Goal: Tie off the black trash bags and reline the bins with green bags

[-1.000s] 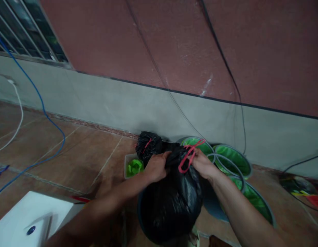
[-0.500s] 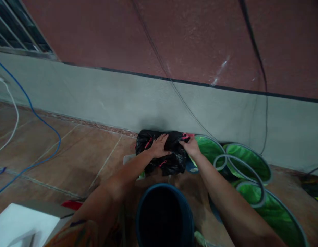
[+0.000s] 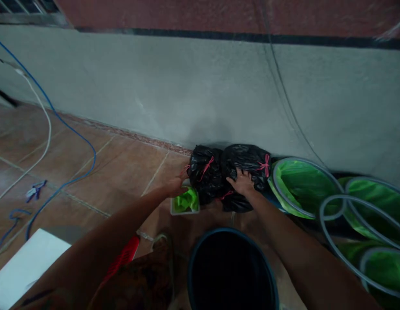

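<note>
Several black plastic bags tied with pink string are bunched against the wall. My right hand (image 3: pixel 243 184) lies on the right-hand bag (image 3: pixel 245 157) with its fingers spread. At the left side of the other upper bag (image 3: pixel 204 161), my left hand (image 3: pixel 176 185) reaches in with fingers apart, close to a pink string end; whether it touches the bag I cannot tell. A lower black bag (image 3: pixel 237 203) sits under my right wrist. Just below my left hand stands a small white tub (image 3: pixel 185 212) with bright green, crumpled material (image 3: pixel 187 200) in it.
A dark round bucket (image 3: pixel 232 230) stands right before me. Green-lined round containers (image 3: pixel 303 189) and a grey ring (image 3: pixel 323 219) crowd the right. Blue cable (image 3: pixel 93 150), white cable (image 3: pixel 48 129), clips (image 3: pixel 35 189), a white box (image 3: pixel 32 262) and a red item (image 3: pixel 125 256) lie left.
My left hand has moved off the bags to their left side. My right hand has shifted from the pink string onto the bag and spread. The view has tilted down.
</note>
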